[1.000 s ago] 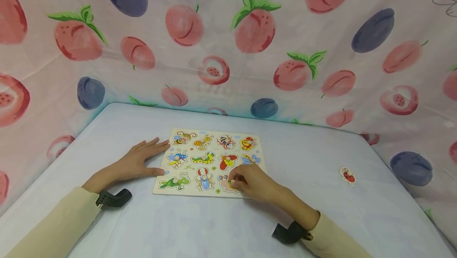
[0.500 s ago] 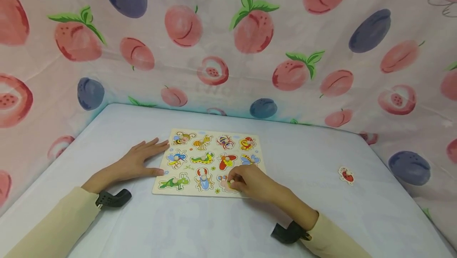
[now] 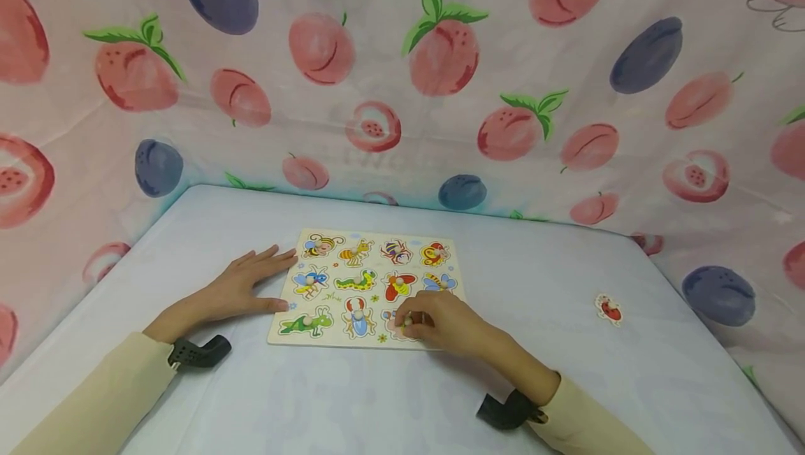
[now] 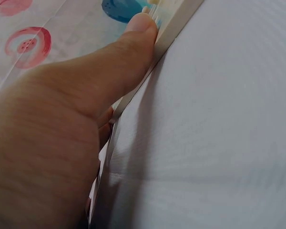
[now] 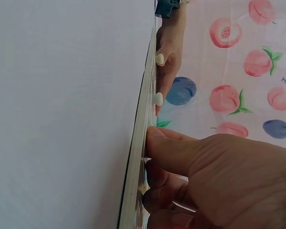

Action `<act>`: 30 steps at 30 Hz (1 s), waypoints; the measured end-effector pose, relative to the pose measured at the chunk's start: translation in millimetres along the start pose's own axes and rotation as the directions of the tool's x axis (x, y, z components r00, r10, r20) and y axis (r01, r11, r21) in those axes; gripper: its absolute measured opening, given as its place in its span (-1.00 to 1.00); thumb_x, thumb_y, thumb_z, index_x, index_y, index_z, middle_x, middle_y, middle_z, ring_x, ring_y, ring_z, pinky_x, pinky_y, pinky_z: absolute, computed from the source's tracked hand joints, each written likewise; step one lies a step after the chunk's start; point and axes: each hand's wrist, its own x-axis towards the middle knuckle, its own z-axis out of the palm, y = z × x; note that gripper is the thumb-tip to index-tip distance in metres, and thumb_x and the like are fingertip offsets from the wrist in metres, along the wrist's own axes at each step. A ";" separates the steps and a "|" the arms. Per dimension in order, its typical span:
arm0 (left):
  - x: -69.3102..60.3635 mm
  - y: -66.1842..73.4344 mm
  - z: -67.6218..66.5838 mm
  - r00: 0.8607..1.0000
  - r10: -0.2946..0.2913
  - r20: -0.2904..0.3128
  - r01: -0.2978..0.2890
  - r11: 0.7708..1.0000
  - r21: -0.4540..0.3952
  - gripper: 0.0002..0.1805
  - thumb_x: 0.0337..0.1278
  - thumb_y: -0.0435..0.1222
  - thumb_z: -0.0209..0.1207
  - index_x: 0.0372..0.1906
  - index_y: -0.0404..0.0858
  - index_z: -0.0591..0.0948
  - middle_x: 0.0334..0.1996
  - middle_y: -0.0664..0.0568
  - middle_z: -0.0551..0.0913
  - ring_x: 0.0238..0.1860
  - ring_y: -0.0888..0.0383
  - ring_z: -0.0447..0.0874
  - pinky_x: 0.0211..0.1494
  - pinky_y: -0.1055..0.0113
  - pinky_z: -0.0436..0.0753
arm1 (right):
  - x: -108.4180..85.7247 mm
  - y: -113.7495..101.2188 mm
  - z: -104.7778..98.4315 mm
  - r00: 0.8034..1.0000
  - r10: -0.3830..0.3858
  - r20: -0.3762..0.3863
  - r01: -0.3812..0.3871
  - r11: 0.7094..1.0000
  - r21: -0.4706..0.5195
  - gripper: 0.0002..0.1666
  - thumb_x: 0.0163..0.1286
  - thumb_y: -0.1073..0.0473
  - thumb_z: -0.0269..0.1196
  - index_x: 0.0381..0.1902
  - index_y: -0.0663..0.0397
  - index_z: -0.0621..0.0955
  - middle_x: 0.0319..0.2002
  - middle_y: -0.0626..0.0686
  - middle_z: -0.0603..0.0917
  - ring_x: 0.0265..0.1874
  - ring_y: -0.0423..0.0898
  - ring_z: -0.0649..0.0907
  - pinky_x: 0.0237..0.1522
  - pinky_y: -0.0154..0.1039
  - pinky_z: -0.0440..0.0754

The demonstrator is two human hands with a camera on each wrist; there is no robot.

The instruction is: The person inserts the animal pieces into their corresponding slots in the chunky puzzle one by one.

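Observation:
A wooden peg puzzle board (image 3: 335,340) with insect pieces lies flat on the table. My left hand (image 3: 235,284) rests at its left edge with fingers spread; in the left wrist view the thumb (image 4: 133,43) lies over the board's edge. At the lower right of the board, my right hand (image 3: 449,322) has thumb and index finger curled around the small knob of a pink puzzle piece, mostly hidden by the hand. The right wrist view shows the fingertips (image 5: 155,138) against the board, the knob hidden. A ladybird piece (image 3: 608,309) lies apart to the right.
Pale cloth covers the table (image 3: 352,399). A fruit-printed curtain (image 3: 383,42) rises behind and at both sides. Other knobbed pieces sit on the board, among them a green grasshopper (image 3: 308,322), a blue beetle (image 3: 358,322) and a caterpillar (image 3: 356,280).
My right thumb and index finger have shifted slightly left, and a gap with the knob inside now shows between them. The left hand has stayed put. The head view has tilted slightly.

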 end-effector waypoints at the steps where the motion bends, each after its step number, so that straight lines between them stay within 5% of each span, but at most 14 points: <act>1: 0.2 -0.2 -0.4 1.000 -0.002 0.002 0.002 1.000 -0.001 -0.05 -0.01 0.15 0.29 0.42 -0.27 0.27 0.43 -0.10 0.21 0.45 -0.22 -0.09 0.41 -0.17 -0.14 | 0.1 0.2 -0.1 1.000 0.000 0.000 0.000 1.000 0.000 -0.84 0.25 0.15 0.36 -0.21 -0.18 0.67 -0.49 -0.25 0.53 -0.50 -0.27 0.45 -0.47 -0.38 0.47; 12: 0.5 -3.5 0.3 1.000 -0.005 0.001 0.005 1.000 -0.013 -0.04 -0.03 0.17 0.29 0.42 -0.25 0.28 0.43 -0.07 0.21 0.46 -0.20 -0.10 0.42 -0.17 -0.16 | -0.3 4.2 -12.3 0.999 0.017 0.045 -0.020 0.997 0.071 -0.82 0.30 0.13 0.32 -0.13 -0.18 0.68 -0.49 -0.21 0.58 -0.60 -0.26 0.45 -0.56 -0.40 0.43; 21: -2.5 -4.0 0.1 1.000 -0.008 -0.004 0.008 1.000 -0.008 -0.04 -0.02 0.16 0.29 0.42 -0.26 0.27 0.43 -0.08 0.21 0.46 -0.20 -0.10 0.42 -0.16 -0.16 | -9.3 13.1 -56.9 0.989 0.066 -0.130 -0.067 0.998 0.001 -0.79 0.32 0.14 0.30 -0.10 0.00 0.68 -0.50 -0.10 0.61 -0.53 -0.20 0.50 -0.57 -0.34 0.47; 30: -1.2 -3.0 1.5 1.000 0.013 -0.005 -0.013 1.000 -0.002 -0.05 -0.01 0.17 0.28 0.42 -0.24 0.28 0.43 -0.05 0.21 0.46 -0.19 -0.09 0.42 -0.15 -0.15 | -34.6 27.7 -89.7 0.957 0.135 -0.256 -0.163 0.983 -0.088 -0.79 0.29 0.19 0.32 -0.10 -0.10 0.68 -0.54 -0.13 0.55 -0.54 -0.16 0.48 -0.57 -0.33 0.43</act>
